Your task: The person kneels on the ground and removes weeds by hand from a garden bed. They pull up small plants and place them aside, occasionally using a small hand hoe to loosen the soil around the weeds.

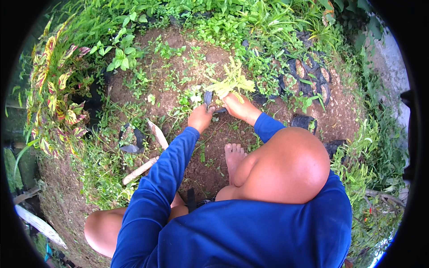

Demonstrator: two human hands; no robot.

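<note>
A pale yellow-green leafy seedling (231, 83) stands over a small black plastic planting bag (220, 110) in front of me. My left hand (200, 118) pinches the bag's rim on the near left side. On the other side, my right hand (239, 108) curls against the same bag, just under the fronds. The leaves and my fingers hide most of the bag and the lower stem. A folded flap of black plastic (208, 97) sticks up beyond my left thumb.
Several soil-filled black bags (303, 75) stand among weeds at the right. Another black bag (131, 138) and two pale wooden pieces (140, 170) lie left of my forearm. Variegated coleus (68, 112) grows at far left. My bare foot (233, 157) rests on brown soil (207, 150).
</note>
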